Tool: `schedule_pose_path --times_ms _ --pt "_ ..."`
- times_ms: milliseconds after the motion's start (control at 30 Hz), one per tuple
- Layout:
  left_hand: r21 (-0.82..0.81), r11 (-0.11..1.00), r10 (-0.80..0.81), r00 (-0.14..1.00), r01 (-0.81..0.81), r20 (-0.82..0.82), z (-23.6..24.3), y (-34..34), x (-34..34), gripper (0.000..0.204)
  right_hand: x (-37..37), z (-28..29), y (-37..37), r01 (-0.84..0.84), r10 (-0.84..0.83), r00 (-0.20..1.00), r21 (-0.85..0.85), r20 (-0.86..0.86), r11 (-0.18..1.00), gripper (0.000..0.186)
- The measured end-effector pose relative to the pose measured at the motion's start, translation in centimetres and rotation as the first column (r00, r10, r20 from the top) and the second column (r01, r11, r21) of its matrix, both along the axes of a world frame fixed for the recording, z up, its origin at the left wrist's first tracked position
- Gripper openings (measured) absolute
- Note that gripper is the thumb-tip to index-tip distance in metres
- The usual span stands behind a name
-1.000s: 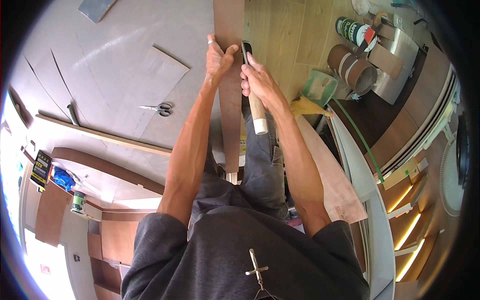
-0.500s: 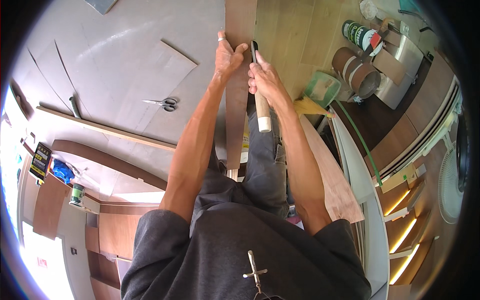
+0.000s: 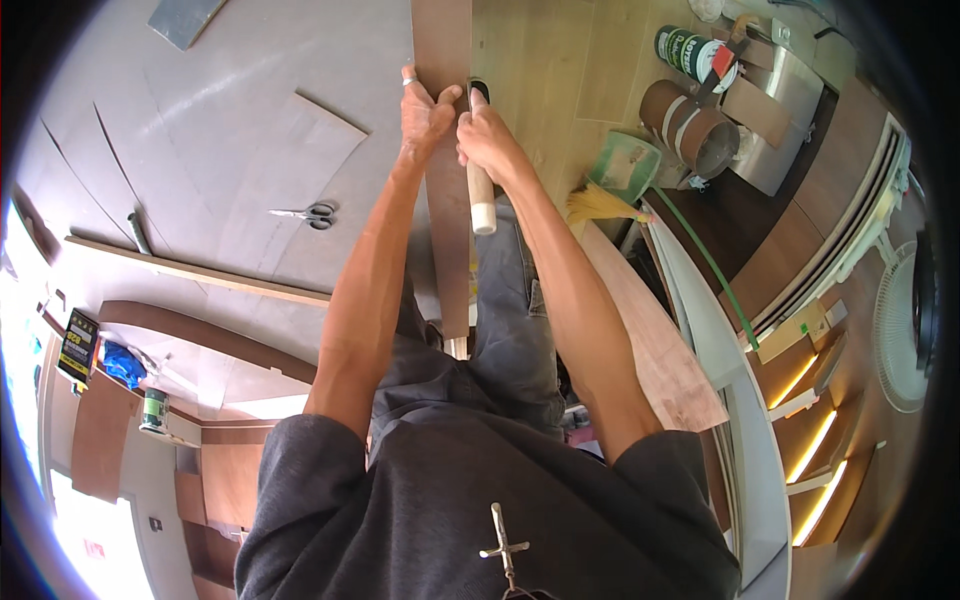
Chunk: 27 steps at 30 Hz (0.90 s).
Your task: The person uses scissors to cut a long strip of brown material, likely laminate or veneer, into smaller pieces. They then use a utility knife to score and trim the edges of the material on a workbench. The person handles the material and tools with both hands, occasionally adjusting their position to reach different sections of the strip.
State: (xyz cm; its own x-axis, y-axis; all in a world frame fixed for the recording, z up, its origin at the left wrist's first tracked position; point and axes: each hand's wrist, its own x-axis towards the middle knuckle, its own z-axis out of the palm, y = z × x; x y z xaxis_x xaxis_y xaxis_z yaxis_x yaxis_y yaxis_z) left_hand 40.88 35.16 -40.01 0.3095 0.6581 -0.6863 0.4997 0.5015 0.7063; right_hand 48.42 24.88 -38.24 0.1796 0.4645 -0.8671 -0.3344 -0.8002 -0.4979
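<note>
The right hand (image 3: 487, 138) is closed firmly around the wooden handle of a tool (image 3: 482, 205), its dark head up at the fingertips, beside the board's right edge; whether they touch is unclear. Just left of it, the left hand (image 3: 427, 122), half open, spans and grips the long brown board (image 3: 447, 225), which runs beneath it toward the body. Farther left of the hands, scissors (image 3: 318, 214) lie on the grey surface (image 3: 215, 160). Well to their right are a yellow-bristled broom (image 3: 604, 203), a green dustpan (image 3: 620, 170) and, beyond these, a brown roll (image 3: 668, 108).
</note>
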Motion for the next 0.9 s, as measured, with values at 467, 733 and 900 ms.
schedule_pose_path --times_ms 467,733,900 --pt "-0.004 1.000 0.010 1.000 -0.010 0.018 -0.2 -0.4 0.1 0.052 0.8 7.1 2.9 0.211 -0.225 0.972 -0.161 -0.073 0.964 0.064" --pt "-0.031 0.999 -0.022 1.000 0.022 -0.012 0.0 -0.1 0.2 0.054 1.1 4.6 4.3 -0.055 0.068 0.996 -0.201 0.056 0.978 0.067" --pt "0.034 0.999 -0.037 0.999 0.037 -0.005 -0.4 -0.3 0.1 0.054 0.8 7.2 3.7 0.177 -0.189 0.981 -0.172 -0.053 0.969 0.065"
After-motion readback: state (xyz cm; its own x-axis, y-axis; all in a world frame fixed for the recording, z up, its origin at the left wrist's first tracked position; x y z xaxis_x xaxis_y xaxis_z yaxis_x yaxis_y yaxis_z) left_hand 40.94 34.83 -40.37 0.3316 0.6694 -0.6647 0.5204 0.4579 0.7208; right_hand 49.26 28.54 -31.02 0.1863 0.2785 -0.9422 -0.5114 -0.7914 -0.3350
